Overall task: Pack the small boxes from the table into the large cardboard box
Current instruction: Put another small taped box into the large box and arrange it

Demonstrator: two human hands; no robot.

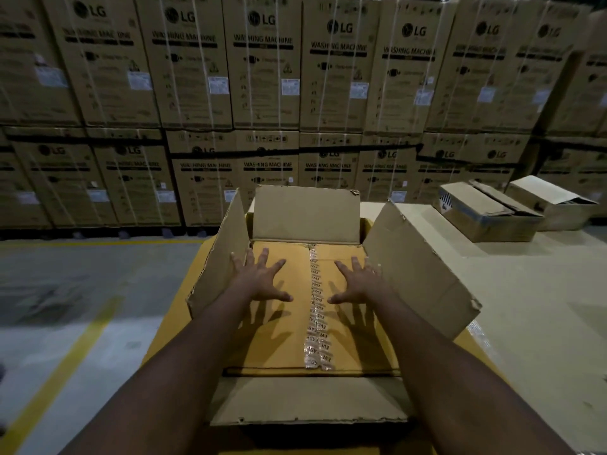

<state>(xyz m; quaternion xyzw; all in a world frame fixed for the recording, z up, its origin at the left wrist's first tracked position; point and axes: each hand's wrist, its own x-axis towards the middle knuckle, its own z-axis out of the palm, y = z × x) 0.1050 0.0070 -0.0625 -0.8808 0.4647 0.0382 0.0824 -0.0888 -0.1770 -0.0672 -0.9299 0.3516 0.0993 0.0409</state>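
Observation:
A large cardboard box [423, 267] stands open in front of me, its four flaps folded outward and up. Inside it lies a flat yellow-brown surface [289, 326] with a strip of printed clear tape [317, 310] running down its middle; whether this is the box floor or a packed box I cannot tell. My left hand [259, 277] hovers over it left of the tape, fingers spread, holding nothing. My right hand [356, 279] mirrors it right of the tape, also spread and empty. Shadows of both hands fall on the surface below.
The box rests on a yellow table top [170, 326]. To the right, a pale surface [525, 307] carries two smaller open cardboard boxes [486, 211] [551, 201]. A wall of stacked washing-machine cartons [262, 93] stands behind. Grey floor with yellow lines [65, 349] lies left.

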